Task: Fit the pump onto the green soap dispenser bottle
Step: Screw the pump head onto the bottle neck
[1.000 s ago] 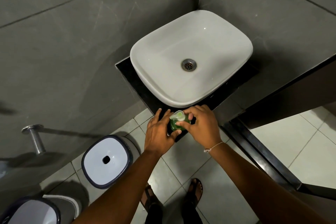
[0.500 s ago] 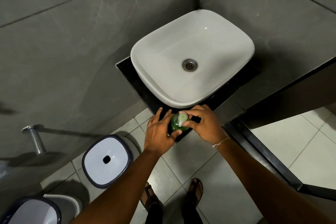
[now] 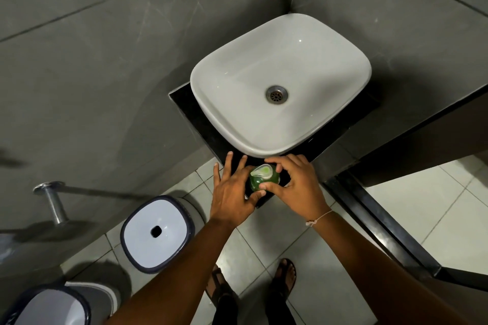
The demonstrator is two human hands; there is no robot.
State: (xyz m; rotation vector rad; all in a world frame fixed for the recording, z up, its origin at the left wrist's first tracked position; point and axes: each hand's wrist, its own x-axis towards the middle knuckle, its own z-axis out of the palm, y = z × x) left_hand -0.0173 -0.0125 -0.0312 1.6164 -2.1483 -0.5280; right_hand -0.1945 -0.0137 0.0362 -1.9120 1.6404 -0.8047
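Note:
The green soap dispenser bottle (image 3: 260, 184) stands on the black counter (image 3: 190, 113) just in front of the white basin. A pale translucent pump (image 3: 262, 171) sits on top of it, its spout pointing left. My left hand (image 3: 232, 192) steadies the bottle from the left, thumb pressed on its lower side and fingers spread flat on the counter. My right hand (image 3: 298, 187) reaches in from the right, with thumb and fingertips curled around the bottle's shoulder and the pump collar. The bottle's lower part is hidden between my hands.
A white basin (image 3: 280, 82) with a metal drain fills the counter behind the bottle. Grey tiled walls meet in the corner behind it. A white bin with a dark rim (image 3: 157, 233) stands on the floor at the left, below a metal wall fitting (image 3: 52, 200).
The pump has gone from tilted above the bottle to sitting low on its top. My right hand has turned and shifted around it. My left hand has stayed against the bottle.

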